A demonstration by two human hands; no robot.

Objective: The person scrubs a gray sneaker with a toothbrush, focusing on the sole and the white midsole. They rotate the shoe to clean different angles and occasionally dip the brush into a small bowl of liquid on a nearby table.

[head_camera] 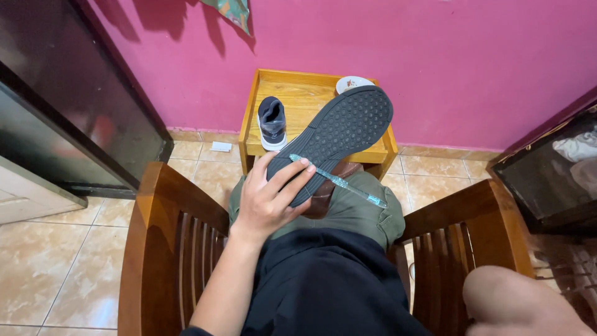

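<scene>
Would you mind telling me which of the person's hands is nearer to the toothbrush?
Left. The left hand grips the shoe with its fingers touching the toothbrush. The right hand is not clearly in view; only a blurred bare limb shows at lower right, well apart from it.

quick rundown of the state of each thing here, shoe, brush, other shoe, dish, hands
shoe: held up, dark sole facing the camera
toothbrush: lying across the sole, head under the fingers, handle sticking out past it
left hand: gripping the shoe heel and the toothbrush
second shoe: upright on the small wooden table, untouched
dish: on the table, partly hidden behind the sole
right hand: not in view
</scene>
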